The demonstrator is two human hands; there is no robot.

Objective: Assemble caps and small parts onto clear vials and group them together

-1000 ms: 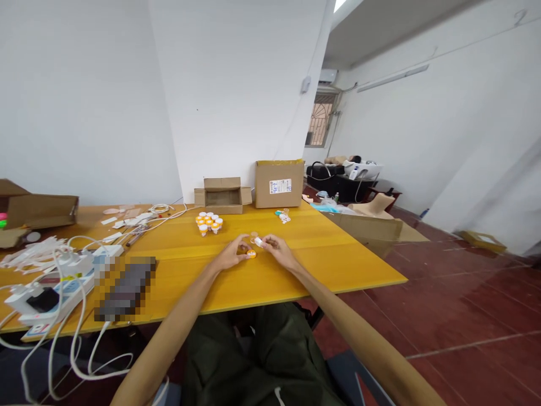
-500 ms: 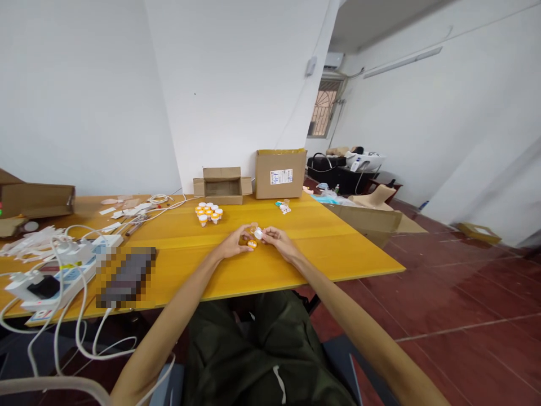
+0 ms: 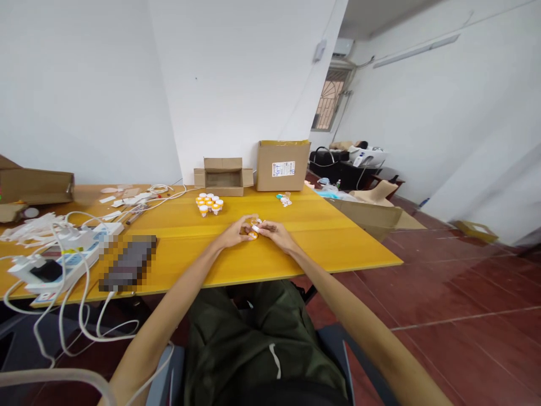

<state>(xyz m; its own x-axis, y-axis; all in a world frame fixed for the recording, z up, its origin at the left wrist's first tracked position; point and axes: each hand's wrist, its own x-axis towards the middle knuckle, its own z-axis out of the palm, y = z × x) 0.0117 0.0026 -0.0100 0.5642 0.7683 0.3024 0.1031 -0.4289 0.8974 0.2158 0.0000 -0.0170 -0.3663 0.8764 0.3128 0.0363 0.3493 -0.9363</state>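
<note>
My left hand (image 3: pixel 235 232) and my right hand (image 3: pixel 274 233) meet over the yellow table (image 3: pixel 296 248). The left fingers pinch a small orange cap (image 3: pixel 252 235). A small white piece (image 3: pixel 256 228) is pinched in the right fingers, pressed against that cap. Farther back stands a cluster of several small orange-and-white bottles (image 3: pixel 208 204).
An open cardboard box (image 3: pixel 224 177) and a taller closed box (image 3: pixel 283 166) stand at the table's far edge. Small items (image 3: pixel 284 199) lie near them. White cables and a power strip (image 3: pixel 59 259) crowd the left side, beside a blurred dark object (image 3: pixel 129 262). Cardboard (image 3: pixel 372 213) lies right of the table.
The hands have drawn closer together, and the white piece now touches the orange cap. The camera has tilted, so the table sits higher in the picture.
</note>
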